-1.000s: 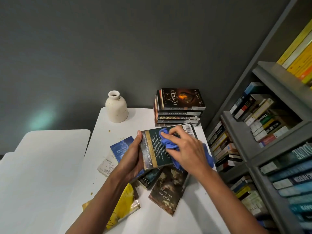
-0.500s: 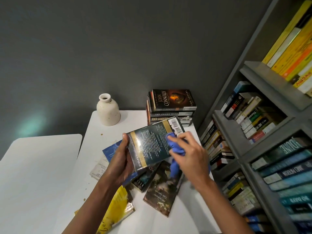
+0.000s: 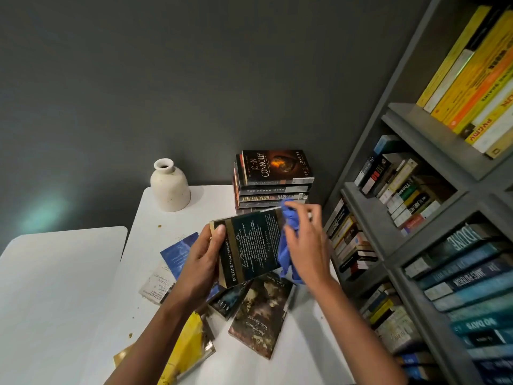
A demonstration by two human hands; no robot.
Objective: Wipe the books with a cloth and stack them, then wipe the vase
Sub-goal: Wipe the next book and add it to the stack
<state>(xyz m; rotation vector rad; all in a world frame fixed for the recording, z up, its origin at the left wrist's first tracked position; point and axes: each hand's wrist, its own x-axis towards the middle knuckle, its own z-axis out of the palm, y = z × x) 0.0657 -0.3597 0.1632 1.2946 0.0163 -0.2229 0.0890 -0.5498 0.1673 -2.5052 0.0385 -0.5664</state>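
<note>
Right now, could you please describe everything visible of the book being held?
The dark paperback shows its back cover: small pale print, a gold band and Folger Shakespeare lettered along one side. It is held tilted above the loose books. The left hand grips that lettered side; the right hand presses a blue cloth against the opposite edge.

This looks like a reading corner in a home, perhaps a small study. A grey bookshelf (image 3: 430, 145) fills the right side, its compartments crammed with paperbacks (some upright, others laid flat in piles). A white tabletop (image 3: 155, 245) sits against a dark grey wall (image 3: 166, 79), carrying a stack of novels (image 3: 273, 187), loose paperbacks (image 3: 261, 315) and a cream ceramic vase (image 3: 170, 190).
</note>
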